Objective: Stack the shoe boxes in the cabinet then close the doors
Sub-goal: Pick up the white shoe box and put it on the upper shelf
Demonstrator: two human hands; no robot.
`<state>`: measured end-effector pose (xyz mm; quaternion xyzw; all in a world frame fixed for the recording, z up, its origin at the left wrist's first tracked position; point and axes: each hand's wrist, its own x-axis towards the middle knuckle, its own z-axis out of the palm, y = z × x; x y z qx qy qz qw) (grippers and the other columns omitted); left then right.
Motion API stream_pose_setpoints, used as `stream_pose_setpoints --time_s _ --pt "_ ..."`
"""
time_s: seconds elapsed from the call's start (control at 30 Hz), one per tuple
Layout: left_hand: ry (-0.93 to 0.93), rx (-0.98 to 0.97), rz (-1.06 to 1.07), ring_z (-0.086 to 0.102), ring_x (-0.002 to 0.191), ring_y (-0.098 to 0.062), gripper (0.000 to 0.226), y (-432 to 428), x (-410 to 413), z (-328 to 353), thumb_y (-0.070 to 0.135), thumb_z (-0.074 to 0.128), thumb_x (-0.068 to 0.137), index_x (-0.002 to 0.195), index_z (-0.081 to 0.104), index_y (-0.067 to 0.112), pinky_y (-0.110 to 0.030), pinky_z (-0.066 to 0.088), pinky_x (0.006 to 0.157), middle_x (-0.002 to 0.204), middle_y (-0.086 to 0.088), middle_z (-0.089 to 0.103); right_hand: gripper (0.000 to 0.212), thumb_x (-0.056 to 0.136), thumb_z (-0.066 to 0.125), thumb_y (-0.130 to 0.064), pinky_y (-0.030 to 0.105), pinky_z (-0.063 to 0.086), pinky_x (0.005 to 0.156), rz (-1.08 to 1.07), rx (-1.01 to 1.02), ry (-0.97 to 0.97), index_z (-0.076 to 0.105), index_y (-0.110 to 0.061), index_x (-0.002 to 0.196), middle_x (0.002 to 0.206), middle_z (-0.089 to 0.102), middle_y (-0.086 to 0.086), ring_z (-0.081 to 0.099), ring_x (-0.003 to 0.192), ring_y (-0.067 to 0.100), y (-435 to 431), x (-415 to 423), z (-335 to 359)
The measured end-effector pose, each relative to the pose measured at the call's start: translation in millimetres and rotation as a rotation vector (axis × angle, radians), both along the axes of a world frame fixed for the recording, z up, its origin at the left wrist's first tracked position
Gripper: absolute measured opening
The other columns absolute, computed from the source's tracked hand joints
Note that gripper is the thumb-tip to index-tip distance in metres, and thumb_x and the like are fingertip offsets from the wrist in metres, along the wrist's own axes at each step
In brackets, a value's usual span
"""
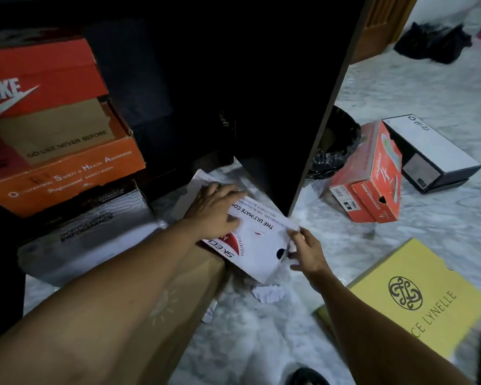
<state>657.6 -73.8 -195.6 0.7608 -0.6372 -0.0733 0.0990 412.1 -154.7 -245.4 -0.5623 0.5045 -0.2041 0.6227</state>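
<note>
White shoe box (264, 245), twelve o'clock. Your left hand (215, 211), fingers straight, likely pins its lid shut; your right hand (307, 252) pinches its end.

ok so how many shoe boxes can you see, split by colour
red or orange: 3 (Nike box, safety shoes box, red floor box)
white or grey: 2 (white box, grey box)
black and white: 1 (black-and-white box)
yellow: 1 (yellow box)
brown: 1 (brown box)
total: 8
</note>
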Motion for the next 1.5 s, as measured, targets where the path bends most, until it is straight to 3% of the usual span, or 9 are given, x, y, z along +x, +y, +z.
stream_pose_setpoints --time_s 0.17,0.37,0.5,0.67,0.77,0.9,1.13,1.33,1.5 --pt "0.107 0.144 0.157 0.017 0.148 -0.020 0.087 21 18 -32 0.067 0.062 0.080 0.153 0.034 0.030 -0.036 0.018 0.120 0.163 0.007 0.022 0.036 0.099 0.052 -0.035 0.036 0.051 0.069 -0.096 0.108 0.009 0.056 -0.016 0.130 0.101 0.068 0.008 0.062 0.079 0.025 5 3 -14" --pt "0.198 0.089 0.452 0.015 0.150 -0.022 0.133 61 49 -49 0.095 0.051 0.047 0.156 0.026 0.023 -0.043 0.018 0.122 0.164 0.002 0.016 0.073 0.084 0.062 -0.064 0.041 0.050 0.100 -0.189 -0.041 -0.008 0.045 -0.023 0.142 0.124 0.064 0.001 0.065 0.103 0.016 38 6 -22" --pt "0.558 0.050 0.493 0.048 0.134 -0.017 0.140 73 68 -58 0.075 0.087 0.038 0.154 0.017 0.039 -0.042 0.043 0.110 0.149 0.004 0.046 0.067 0.080 0.081 -0.029 0.009 0.050 0.076 -0.081 -0.129 -0.111 0.044 -0.040 0.135 0.116 0.060 -0.029 0.062 0.102 -0.002 69 7 -17" --pt "0.652 0.001 0.572 0.062 0.110 -0.014 0.147 70 74 -68 0.041 0.100 0.041 0.158 0.012 0.023 -0.030 0.051 0.092 0.122 0.004 0.063 0.095 0.060 0.092 0.004 0.032 0.060 0.062 0.036 -0.143 -0.228 0.037 -0.022 0.134 0.116 0.067 0.003 0.074 0.091 0.015 70 11 -17" --pt "0.677 -0.027 0.593 0.063 0.109 -0.016 0.122 66 74 -70 0.029 0.101 0.042 0.147 0.040 0.015 -0.029 0.051 0.092 0.119 0.001 0.067 0.098 0.056 0.099 -0.022 0.039 0.060 0.084 0.013 -0.225 -0.147 0.038 -0.026 0.132 0.119 0.065 -0.012 0.067 0.109 0.012 64 15 -20" --pt "0.655 -0.101 0.631 0.061 0.116 -0.015 0.130 66 79 -56 0.060 0.095 0.018 0.135 0.051 0.025 -0.039 0.055 0.095 0.125 0.006 0.065 0.099 0.052 0.099 -0.036 0.030 0.051 0.100 -0.018 -0.260 -0.132 0.039 -0.033 0.130 0.128 0.060 -0.012 0.059 0.118 0.002 59 20 -8" --pt "0.633 -0.275 0.535 0.058 0.121 -0.012 0.140 87 92 32 0.062 0.098 0.015 0.141 0.044 0.033 -0.043 0.054 0.097 0.131 0.010 0.060 0.102 0.052 0.100 -0.027 0.020 0.057 0.080 0.027 -0.271 -0.205 0.041 -0.028 0.135 0.122 0.066 -0.011 0.064 0.110 0.004 55 26 53" --pt "0.719 -0.509 0.493 0.065 0.091 0.008 0.087 126 69 166 0.031 0.102 0.028 0.105 0.061 0.034 -0.029 0.056 0.089 0.104 0.017 0.069 0.095 0.051 0.099 -0.042 0.040 0.056 0.095 0.174 -0.405 -0.266 0.047 -0.034 0.130 0.122 0.068 -0.013 0.066 0.113 0.008 50 42 163" --pt "0.596 -0.727 0.478 0.060 0.108 -0.011 0.116 143 73 274 0.038 0.102 0.033 0.137 0.055 0.018 -0.016 0.046 0.086 0.118 0.007 0.062 0.094 0.052 0.095 -0.054 0.047 0.055 0.096 0.256 -0.570 -0.349 0.042 -0.048 0.130 0.123 0.066 -0.017 0.065 0.114 0.009 44 61 274"
